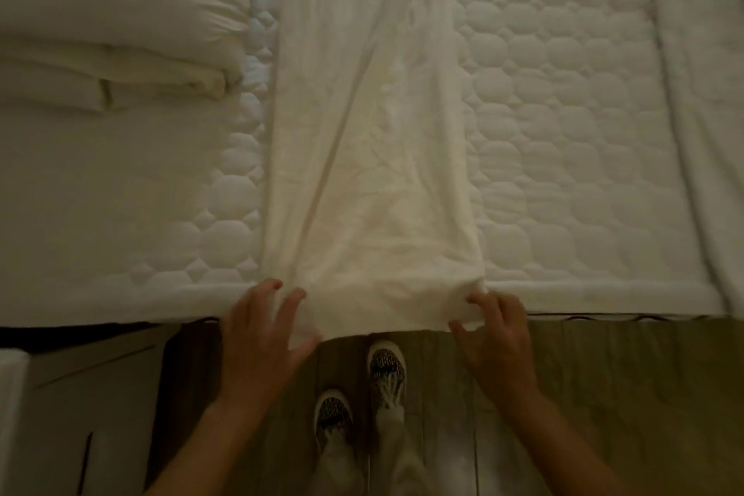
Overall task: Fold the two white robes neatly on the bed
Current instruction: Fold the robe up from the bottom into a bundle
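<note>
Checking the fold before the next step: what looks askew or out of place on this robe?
The robe lies as a long strip, but its near hem hangs off the mattress edge between both hands, and a slanting crease crosses it.

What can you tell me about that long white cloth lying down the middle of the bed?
The white robe is folded lengthwise into a long, narrow strip of soft, creased fabric. A diagonal fold edge runs down its front. It lies flat on the quilted mattress, its near end hanging slightly over the bed's edge. The left hand rests at its near left corner, fingers spread; the right hand pinches its near right corner.
</note>
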The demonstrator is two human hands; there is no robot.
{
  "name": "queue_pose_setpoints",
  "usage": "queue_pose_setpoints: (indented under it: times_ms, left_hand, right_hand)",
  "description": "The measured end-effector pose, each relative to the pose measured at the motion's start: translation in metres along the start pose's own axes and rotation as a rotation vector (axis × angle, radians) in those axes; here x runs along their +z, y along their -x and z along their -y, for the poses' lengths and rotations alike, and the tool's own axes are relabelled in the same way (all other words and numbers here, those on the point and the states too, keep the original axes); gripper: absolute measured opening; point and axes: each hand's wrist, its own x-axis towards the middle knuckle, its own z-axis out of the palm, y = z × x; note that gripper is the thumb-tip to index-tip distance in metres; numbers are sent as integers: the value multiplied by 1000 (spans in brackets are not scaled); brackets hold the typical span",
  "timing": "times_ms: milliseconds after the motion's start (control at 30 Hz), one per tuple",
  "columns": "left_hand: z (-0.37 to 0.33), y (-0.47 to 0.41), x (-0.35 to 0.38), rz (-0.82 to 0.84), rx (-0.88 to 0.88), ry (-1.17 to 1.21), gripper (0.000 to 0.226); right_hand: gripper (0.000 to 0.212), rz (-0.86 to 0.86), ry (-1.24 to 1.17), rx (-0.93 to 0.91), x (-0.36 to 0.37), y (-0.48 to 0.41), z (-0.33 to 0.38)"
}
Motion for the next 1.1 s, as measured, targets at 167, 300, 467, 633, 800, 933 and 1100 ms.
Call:
queue_pose_setpoints:
  times_ms: [167,300,467,633,800,933,1100]
  left_hand:
    - [25,2,22,66,207,-149,71]
    - [30,10,14,-193,271,-3,30]
    - [10,26,-2,-380,186,109,31]
    - [-1,35,24,-313,-182,241,33]
    - [-5,43,10,-361,-233,329,29]
    - [14,53,12,-243,-302,256,32]
    - [26,42,22,-39,-320,187,53]
  right_hand:
    - [44,24,122,-215,1,-17,-18]
    - [22,-89,8,-248,-23,-14,-21]
    - [26,-301,-122,-104,-51,18,-16]
    - [39,-97,-150,151,-10,5,-30]
    - [40,-173,-270,300,-8,3,-26]
    - [37,-159,-151,72,-6,34,-43]
    - [54,58,-105,150,8,10,-56]
